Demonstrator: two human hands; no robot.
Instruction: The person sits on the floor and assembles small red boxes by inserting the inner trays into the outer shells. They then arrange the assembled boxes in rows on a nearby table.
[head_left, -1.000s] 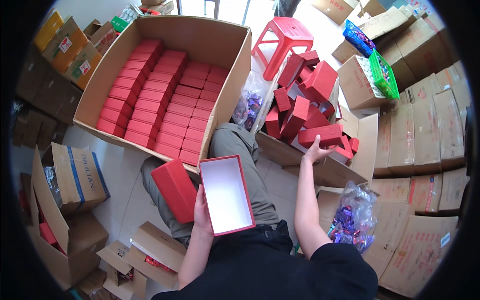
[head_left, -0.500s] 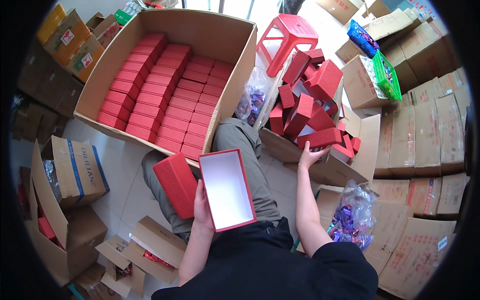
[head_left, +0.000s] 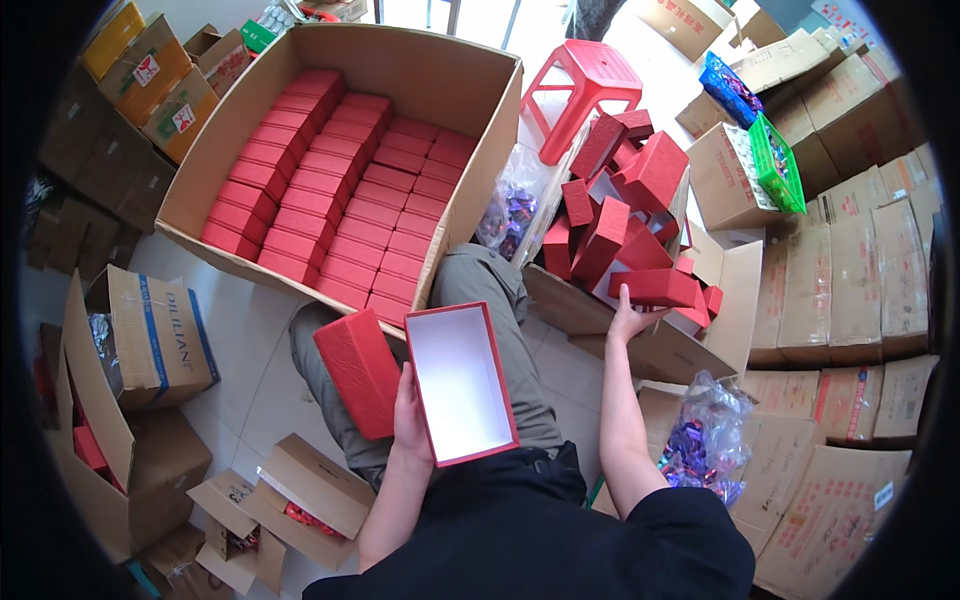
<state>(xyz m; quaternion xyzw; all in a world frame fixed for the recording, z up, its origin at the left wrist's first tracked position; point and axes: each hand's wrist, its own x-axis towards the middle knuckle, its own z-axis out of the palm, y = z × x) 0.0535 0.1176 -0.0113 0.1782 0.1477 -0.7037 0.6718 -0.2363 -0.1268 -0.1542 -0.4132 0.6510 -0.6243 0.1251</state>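
Note:
My left hand (head_left: pixel 410 425) grips the left edge of an open red gift box (head_left: pixel 462 385), its bare white inside facing up over my lap. Beside it, on my left thigh, rests a second red box piece (head_left: pixel 357 372) with a textured top; whether my fingers also touch it is hidden. At the right, my right hand (head_left: pixel 635 315) is closed on the near side of a red box (head_left: pixel 655 288) at the edge of a jumbled pile of red boxes (head_left: pixel 605 235) in a carton. Most of that hand's fingers are hidden by the box.
A big carton (head_left: pixel 480 150) ahead holds rows of red boxes (head_left: pixel 340 200). Behind the pile stands a red plastic stool (head_left: pixel 595 70). Bags of purple wrapped pieces (head_left: pixel 690 445) lie at the right, near stacked cartons (head_left: pixel 830 280). Smaller open cartons (head_left: pixel 315 485) sit at lower left.
The view has shifted slightly, moving the whole scene a little right and down. Both hands keep their places on the same boxes.

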